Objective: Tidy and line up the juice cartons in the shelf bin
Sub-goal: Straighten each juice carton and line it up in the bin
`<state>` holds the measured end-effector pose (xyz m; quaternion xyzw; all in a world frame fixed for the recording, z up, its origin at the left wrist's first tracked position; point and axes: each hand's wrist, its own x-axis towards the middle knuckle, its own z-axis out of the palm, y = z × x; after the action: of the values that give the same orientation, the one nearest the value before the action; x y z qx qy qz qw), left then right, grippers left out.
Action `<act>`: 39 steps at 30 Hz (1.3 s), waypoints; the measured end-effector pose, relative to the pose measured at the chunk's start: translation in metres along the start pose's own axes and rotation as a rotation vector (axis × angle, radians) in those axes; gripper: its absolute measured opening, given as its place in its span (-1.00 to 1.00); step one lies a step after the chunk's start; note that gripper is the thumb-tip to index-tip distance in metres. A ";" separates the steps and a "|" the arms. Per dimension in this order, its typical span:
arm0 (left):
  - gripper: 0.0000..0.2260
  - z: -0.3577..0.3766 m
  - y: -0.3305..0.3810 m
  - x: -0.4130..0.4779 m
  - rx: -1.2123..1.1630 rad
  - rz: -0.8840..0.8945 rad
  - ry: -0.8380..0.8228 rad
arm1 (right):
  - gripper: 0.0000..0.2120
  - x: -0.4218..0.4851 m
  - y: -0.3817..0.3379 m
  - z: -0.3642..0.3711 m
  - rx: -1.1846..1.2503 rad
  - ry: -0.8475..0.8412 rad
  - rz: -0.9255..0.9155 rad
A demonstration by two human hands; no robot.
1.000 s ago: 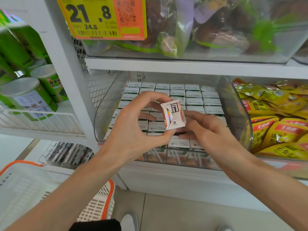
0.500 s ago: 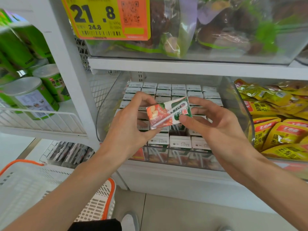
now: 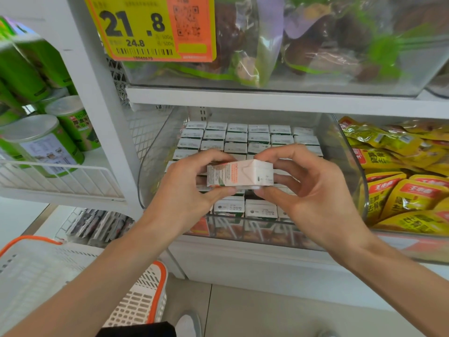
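A small juice carton lies on its side in the air above the front of the clear shelf bin. My left hand pinches its left end between thumb and fingers. My right hand pinches its right end the same way. Below and behind it, several rows of upright juice cartons fill the bin, white tops showing. Both hands hide part of the middle rows.
A bin of yellow snack packets stands to the right, green tins on a wire shelf to the left. A shelf board with bagged goods and a price tag hangs close overhead. A white and orange basket sits low left.
The carton has been turned in my two hands, from end-on, to its coloured face, to its pale printed side. Both hands stayed above the front of the bin.
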<state>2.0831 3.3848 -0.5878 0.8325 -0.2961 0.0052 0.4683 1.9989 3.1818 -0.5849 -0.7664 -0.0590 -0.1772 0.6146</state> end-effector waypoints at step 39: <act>-0.73 0.001 -0.014 0.000 0.166 -0.115 -0.008 | -0.61 0.009 0.006 -0.024 -0.668 -0.069 -0.126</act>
<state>2.0897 3.3888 -0.5990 0.8840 -0.2483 -0.0002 0.3960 2.0045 3.1558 -0.5828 -0.9258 -0.0658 -0.1983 0.3150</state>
